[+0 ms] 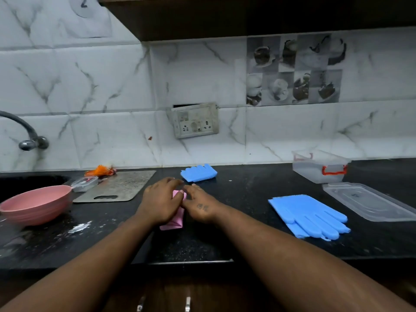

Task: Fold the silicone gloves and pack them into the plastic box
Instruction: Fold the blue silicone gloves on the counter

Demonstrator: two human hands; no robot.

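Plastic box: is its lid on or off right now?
Off. The plastic box stands open; its lid lies flat on the counter beside it.

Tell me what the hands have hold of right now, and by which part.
Both the left hand and right hand press on the pink glove, covering its far end; its near end sticks out toward the person.

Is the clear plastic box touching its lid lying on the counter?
Apart. The head view shows a strip of black counter between the plastic box by the wall and the lid lying flat in front of it.
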